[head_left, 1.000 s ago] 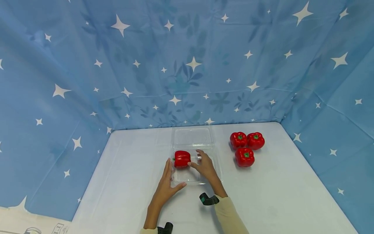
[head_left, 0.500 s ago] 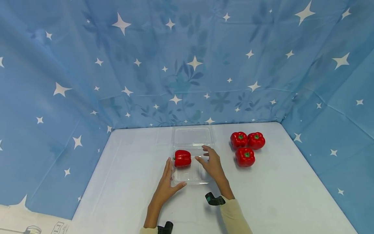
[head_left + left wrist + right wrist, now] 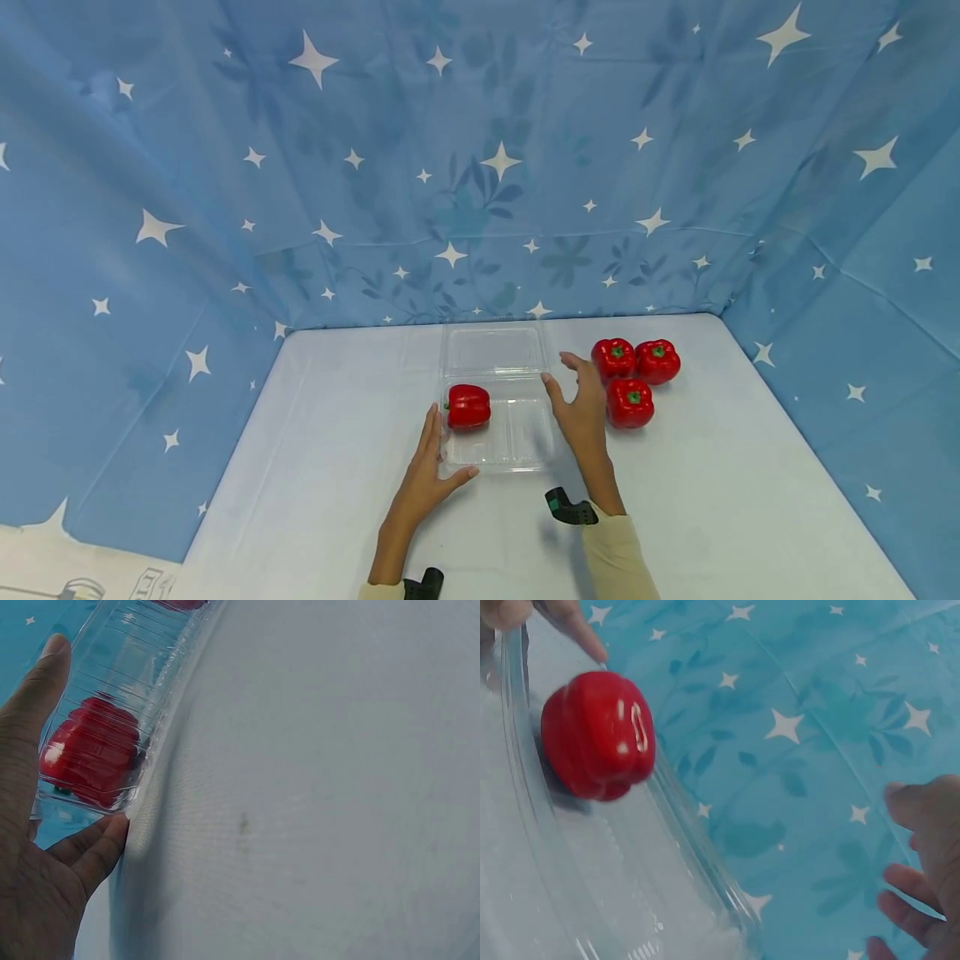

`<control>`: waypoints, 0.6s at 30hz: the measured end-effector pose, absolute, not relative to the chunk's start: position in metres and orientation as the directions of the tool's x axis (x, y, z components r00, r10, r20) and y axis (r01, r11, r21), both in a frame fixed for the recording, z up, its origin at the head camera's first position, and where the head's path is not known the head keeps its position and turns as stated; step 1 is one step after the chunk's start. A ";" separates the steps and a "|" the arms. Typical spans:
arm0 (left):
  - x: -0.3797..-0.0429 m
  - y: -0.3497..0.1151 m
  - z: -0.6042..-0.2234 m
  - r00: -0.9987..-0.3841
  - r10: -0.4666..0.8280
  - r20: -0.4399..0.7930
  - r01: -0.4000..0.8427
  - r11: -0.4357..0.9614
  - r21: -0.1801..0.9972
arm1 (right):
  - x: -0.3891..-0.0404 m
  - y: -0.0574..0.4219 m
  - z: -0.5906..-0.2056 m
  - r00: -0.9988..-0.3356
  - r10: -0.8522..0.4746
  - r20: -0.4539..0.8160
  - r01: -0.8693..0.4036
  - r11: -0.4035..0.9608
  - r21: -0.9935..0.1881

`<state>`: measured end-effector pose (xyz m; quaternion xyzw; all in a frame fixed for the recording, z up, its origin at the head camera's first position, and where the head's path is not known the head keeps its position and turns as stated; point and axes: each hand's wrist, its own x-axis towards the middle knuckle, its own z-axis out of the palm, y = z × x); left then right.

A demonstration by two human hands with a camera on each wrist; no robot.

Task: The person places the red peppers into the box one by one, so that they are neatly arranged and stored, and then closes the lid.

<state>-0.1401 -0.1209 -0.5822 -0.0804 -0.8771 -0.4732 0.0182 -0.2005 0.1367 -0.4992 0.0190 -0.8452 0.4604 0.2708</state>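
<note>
A clear plastic clamshell container (image 3: 528, 437) lies with its lid (image 3: 495, 348) folded back. Inside it, a red bell pepper (image 3: 468, 406) rests on its side at the left end. My left hand (image 3: 422, 487) touches the container's left edge with straight fingers, thumb spread apart. In the left wrist view, the fingertips (image 3: 116, 825) meet the container's lower corner beside the pepper. My right hand (image 3: 585, 421) holds nothing, fingers loosely bent and apart from the thumb. It hovers between the container and a front red bell pepper (image 3: 632, 403).
Two more red bell peppers, one at left (image 3: 613, 358) and one at right (image 3: 658, 361), sit behind the front one. A white cloth covers the table (image 3: 330, 417). A blue star-patterned curtain (image 3: 480, 108) closes off the back and sides.
My right hand has let go of the pepper in the container and moved right, toward the three other peppers. The left hand has stayed at the container's edge.
</note>
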 end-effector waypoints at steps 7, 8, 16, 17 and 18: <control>-0.140 -0.121 -0.581 -0.988 0.119 0.100 0.149 0.543 0.827 | -0.197 0.154 -0.502 -0.747 0.391 0.537 -0.226 0.611 -0.759; -0.140 -0.121 -0.581 -0.988 0.120 0.100 0.150 0.543 0.826 | -0.197 0.156 -0.503 -0.734 0.417 0.536 -0.209 0.612 -0.763; -0.140 -0.121 -0.580 -0.986 0.128 0.107 0.160 0.542 0.825 | -0.193 0.174 -0.514 -0.663 0.608 0.437 -0.031 0.561 -0.827; -0.140 -0.121 -0.580 -0.986 0.129 0.107 0.160 0.541 0.825 | -0.193 0.176 -0.516 -0.663 0.621 0.418 -0.011 0.550 -0.835; -0.140 -0.121 -0.579 -0.986 0.129 0.107 0.160 0.541 0.826 | -0.193 0.178 -0.518 -0.663 0.634 0.398 0.008 0.537 -0.843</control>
